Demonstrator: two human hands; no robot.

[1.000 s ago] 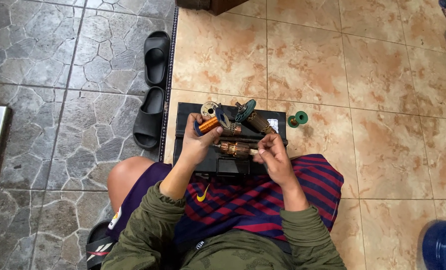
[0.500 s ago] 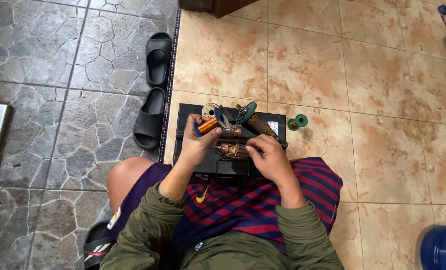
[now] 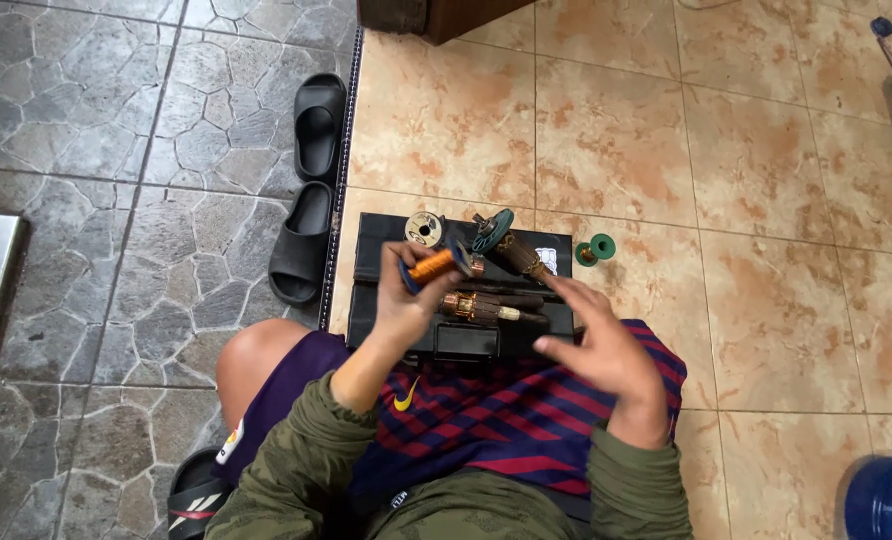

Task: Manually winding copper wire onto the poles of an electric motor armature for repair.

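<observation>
The floor is split in two: grey, irregular stone paving on the left and glossy beige-and-orange tiles (image 3: pixel 616 130) on the right, met by a straight seam running from twelve o'clock down to the seated person.

In the head view, a pair of black slippers (image 3: pixel 309 190) lies on the stone side at about ten o'clock from the hands, one ahead of the other. A flat black case (image 3: pixel 386 300) sits on the tiles just in front of the person's knees and serves as a small worktop. On it lie a motor armature (image 3: pixel 491 306) with copper windings, lying crosswise near the centre, a second armature with a teal fan (image 3: pixel 506 245) at one o'clock, and a small pale spool (image 3: pixel 425 228) at eleven o'clock. A green spool (image 3: pixel 596 249) stands on the tile just beside the case's right edge, at about two o'clock.

The left hand (image 3: pixel 406 305) is raised over the case, its fingers curled tight around a tool with an orange and blue handle (image 3: pixel 431 267), which points toward two o'clock. The right hand (image 3: pixel 591 345) hovers over the case's right end with fingers spread and flat, gripping nothing, just beside the centre armature. A blue container (image 3: pixel 886 495) shows at five o'clock in the corner.
</observation>
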